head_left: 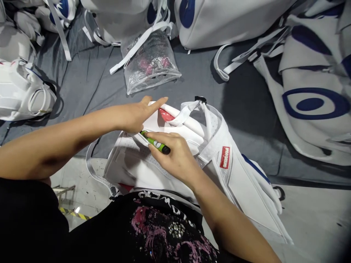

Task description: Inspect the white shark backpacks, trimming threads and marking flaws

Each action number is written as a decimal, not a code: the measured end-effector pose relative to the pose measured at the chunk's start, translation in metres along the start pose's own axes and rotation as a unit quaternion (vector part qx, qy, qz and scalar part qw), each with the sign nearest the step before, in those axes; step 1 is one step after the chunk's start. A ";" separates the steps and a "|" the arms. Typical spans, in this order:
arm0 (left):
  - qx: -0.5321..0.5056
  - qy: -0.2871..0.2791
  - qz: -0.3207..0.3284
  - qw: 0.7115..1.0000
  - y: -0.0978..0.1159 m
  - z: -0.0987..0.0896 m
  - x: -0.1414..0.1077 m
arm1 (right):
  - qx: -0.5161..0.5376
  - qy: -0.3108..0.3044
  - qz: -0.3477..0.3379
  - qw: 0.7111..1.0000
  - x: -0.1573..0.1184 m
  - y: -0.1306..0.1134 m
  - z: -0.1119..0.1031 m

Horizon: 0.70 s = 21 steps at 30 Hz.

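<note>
A white backpack (238, 175) with a red label leans across the table edge in front of me. My left hand (138, 114) is on its upper left edge, the fingers bent over the fabric and the index finger stretched out along it. In my right hand (175, 153) is a green pen-shaped tool (157, 144) with a black rounded end. The tool's far end meets the seam just below my left hand, and I cannot make out its tip. Inside the backpack's opening shows a red lining (166, 115).
A clear plastic bag (149, 69) with pink items lies on the grey-covered table (200, 76). More white backpacks (233, 22) stand along the back, with another backpack (315, 95) at right and one (24, 91) at left. Loose straps (223, 69) trail across the cloth.
</note>
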State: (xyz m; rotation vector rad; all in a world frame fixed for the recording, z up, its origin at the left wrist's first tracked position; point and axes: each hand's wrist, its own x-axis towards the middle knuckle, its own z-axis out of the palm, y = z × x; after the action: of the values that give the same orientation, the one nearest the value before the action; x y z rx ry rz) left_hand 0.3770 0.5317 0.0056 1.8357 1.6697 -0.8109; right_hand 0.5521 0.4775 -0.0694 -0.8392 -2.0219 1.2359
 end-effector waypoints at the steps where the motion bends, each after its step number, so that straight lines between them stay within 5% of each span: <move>1: 0.000 0.002 0.000 1.000 0.000 0.000 0.000 | 0.002 -0.008 0.004 1.000 0.001 0.000 -0.001; 21: 0.002 0.009 0.006 1.000 0.001 -0.001 -0.003 | 0.031 -0.039 0.017 0.999 0.007 0.001 -0.006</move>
State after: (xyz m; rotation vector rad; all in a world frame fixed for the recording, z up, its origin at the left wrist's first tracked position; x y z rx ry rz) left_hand 0.3775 0.5304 0.0091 1.8597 1.6682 -0.7960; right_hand 0.5524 0.4863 -0.0669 -0.8118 -2.0264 1.3627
